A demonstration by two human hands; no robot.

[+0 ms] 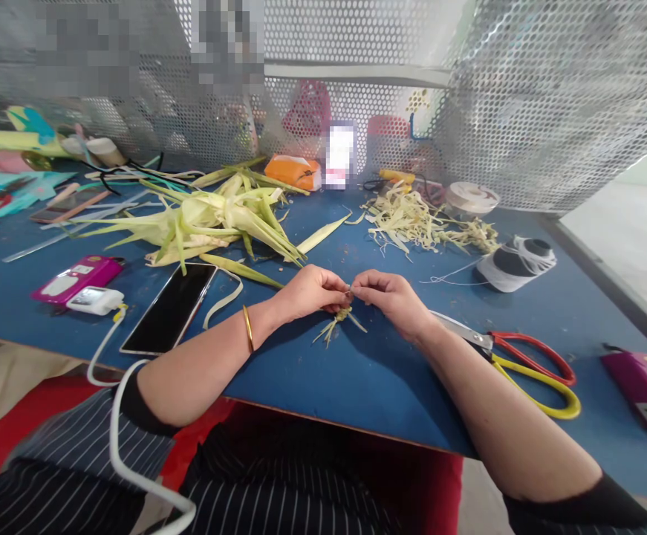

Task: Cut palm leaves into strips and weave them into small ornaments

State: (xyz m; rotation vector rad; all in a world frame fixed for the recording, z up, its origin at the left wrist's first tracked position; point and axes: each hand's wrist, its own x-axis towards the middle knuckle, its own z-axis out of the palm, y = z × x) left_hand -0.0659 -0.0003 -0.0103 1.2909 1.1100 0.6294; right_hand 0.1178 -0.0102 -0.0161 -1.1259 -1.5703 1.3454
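Observation:
Both hands meet over the front middle of the blue table point(295, 371). My left hand point(310, 291), with a gold bangle at the wrist, pinches a small bundle of pale husk strips point(339, 319); its loose ends fan out below the fingers. The fingertips of my right hand point(391, 299) are closed at the bundle's top, touching or nearly touching the left fingers. What they pinch is too small to make out. Beside my right forearm lie large scissors point(484, 340) with red and yellow handles. A spool of white thread point(515, 264) rests farther right, a loose strand trailing left.
Green corn husks point(217, 215) are heaped behind my left hand, shredded strips point(404, 215) at back right. A phone point(170, 312) and a purple box point(81, 279) lie left; another purple box point(646, 390) sits far right. A white cable crosses my left arm. Perforated panels point(356, 44) stand behind.

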